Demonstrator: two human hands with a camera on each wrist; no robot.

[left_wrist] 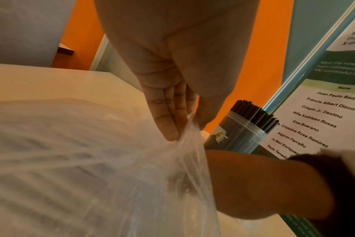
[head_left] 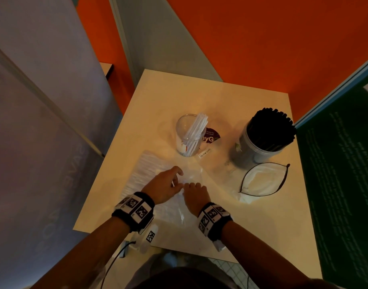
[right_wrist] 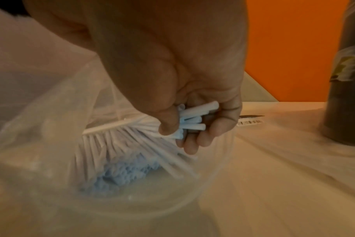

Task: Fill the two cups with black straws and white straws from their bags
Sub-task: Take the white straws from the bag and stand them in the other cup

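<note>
White straws [head_left: 194, 132] fill a clear cup [head_left: 184, 130]; black straws [head_left: 271, 130] pack a grey one [head_left: 246, 151]. The bench [head_left: 158, 101] is cream, the wall [head_left: 262, 38] orange, and the wristbands [head_left: 134, 209] carry black-and-white squares.

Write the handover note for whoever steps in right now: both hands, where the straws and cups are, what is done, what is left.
Left hand: pinches the mouth of the clear bag of white straws, holding it open.
Right hand: inside that bag, gripping a bunch of white straws.
Done: the right cup is packed with black straws; their zip bag lies empty beside it.
Left: the clear cup holds only a few white straws; move the gripped bunch in, then more until full.
</note>
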